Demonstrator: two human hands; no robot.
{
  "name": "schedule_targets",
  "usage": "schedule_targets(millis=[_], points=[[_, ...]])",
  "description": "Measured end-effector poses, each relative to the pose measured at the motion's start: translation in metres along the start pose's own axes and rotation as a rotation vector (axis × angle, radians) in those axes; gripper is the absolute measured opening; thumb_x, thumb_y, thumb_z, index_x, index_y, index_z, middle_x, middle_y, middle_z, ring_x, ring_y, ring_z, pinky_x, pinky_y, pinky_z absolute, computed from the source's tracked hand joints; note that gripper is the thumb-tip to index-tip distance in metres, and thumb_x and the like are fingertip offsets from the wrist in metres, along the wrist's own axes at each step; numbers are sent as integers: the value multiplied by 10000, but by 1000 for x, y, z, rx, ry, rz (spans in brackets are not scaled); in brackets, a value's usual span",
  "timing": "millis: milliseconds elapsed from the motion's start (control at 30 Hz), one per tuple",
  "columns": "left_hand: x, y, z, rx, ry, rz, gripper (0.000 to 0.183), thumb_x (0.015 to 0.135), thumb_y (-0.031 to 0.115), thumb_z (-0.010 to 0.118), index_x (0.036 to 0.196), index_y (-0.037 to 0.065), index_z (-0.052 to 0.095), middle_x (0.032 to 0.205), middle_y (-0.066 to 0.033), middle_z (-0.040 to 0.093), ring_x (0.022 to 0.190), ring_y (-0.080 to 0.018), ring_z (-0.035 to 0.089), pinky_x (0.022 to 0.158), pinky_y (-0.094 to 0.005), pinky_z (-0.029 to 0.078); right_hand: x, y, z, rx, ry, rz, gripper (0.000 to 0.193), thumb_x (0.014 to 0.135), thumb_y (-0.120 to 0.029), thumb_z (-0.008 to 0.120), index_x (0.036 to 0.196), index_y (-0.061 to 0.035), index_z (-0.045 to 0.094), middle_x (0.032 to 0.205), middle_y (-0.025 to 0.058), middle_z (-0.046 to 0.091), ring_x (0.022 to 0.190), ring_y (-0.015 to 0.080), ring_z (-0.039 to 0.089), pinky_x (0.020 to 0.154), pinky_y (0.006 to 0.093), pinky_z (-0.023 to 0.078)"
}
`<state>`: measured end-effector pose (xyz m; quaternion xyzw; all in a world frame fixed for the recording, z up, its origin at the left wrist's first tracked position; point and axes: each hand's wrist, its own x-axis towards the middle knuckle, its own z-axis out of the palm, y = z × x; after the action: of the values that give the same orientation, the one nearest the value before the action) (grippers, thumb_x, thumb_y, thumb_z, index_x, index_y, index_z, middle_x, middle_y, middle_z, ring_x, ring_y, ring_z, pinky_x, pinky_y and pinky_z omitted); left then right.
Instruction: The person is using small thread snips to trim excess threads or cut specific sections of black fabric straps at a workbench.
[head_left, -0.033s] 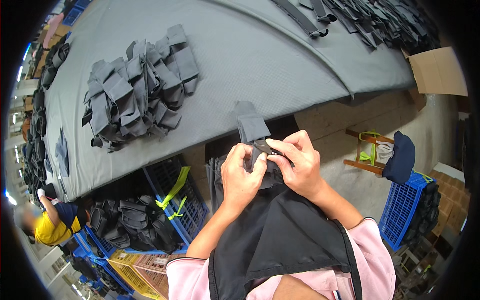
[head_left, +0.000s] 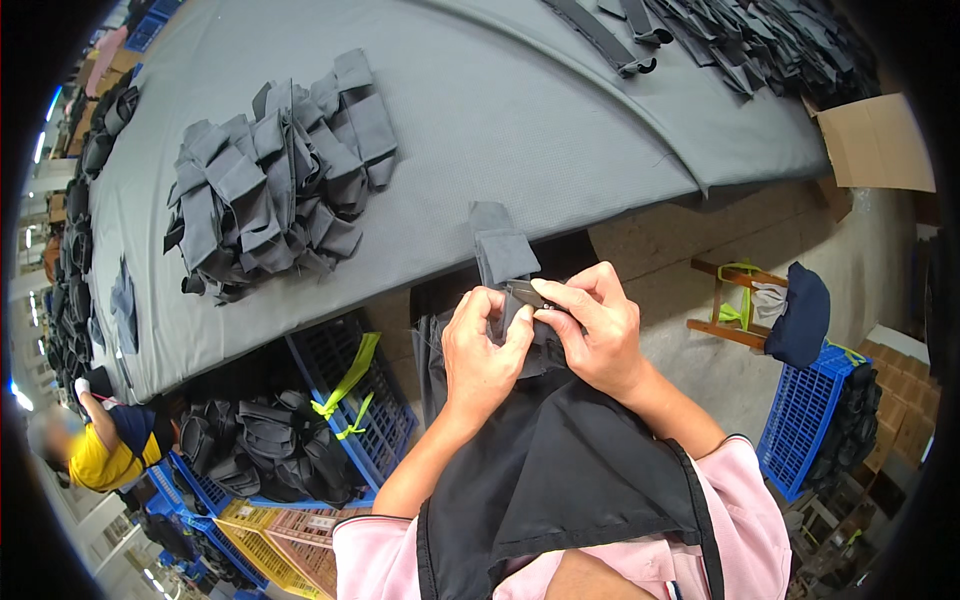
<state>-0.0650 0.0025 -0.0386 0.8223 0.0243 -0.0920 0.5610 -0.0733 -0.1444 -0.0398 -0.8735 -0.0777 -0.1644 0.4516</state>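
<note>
"Head view: pose?"
"Left hand (head_left: 480, 345) and right hand (head_left: 602, 330) close together, fingers bent."
"Their grip?"
"Left pinches a grey strip (head_left: 505, 255), extending beyond it over the tabletop (head_left: 560, 130) edge; right, a dark tool (head_left: 525, 292)."

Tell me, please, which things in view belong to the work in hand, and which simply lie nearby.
Work in hand: gray fabric strip; small dark tool in right hand; gray fabric pile, probably.
Apparently lying nearby: wooden stool; navy cloth; cardboard box.
</note>
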Motion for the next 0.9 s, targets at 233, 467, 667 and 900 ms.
schedule_targets(millis=[233,467,667,900], points=[[-1,1,-1,-112,1,-56,201,799,102,652,749,7,482,674,-58,490,594,-142,468,565,-288,403,-4,-4,-14,38,87,35,284,698,-7,723,973,-57,672,783,59,514,598,152,530,520,264,449],[9,3,-6,-621,-87,-352,168,887,126,578,758,65,491,731,73,460,678,-5,358,592,-186,311,-6,6,-25,403,25,413,250,738,12,691,981,-2,635,878,30,482,663,66,454,553,202,391],[6,11,-4,-641,-73,-358,151,892,118,575,768,66,507,733,74,478,670,-3,366,584,-182,314,3,1,-20,234,15,229,225,732,10,692,953,-4,653,789,37,487,617,101,471,534,224,403],[9,-8,-6,-606,-60,-343,242,900,145,583,688,82,485,683,81,458,647,-3,347,568,-185,287,-3,3,-27,425,-1,326,300,721,34,688,1014,11,627,885,52,488,725,108,532,646,204,452]])
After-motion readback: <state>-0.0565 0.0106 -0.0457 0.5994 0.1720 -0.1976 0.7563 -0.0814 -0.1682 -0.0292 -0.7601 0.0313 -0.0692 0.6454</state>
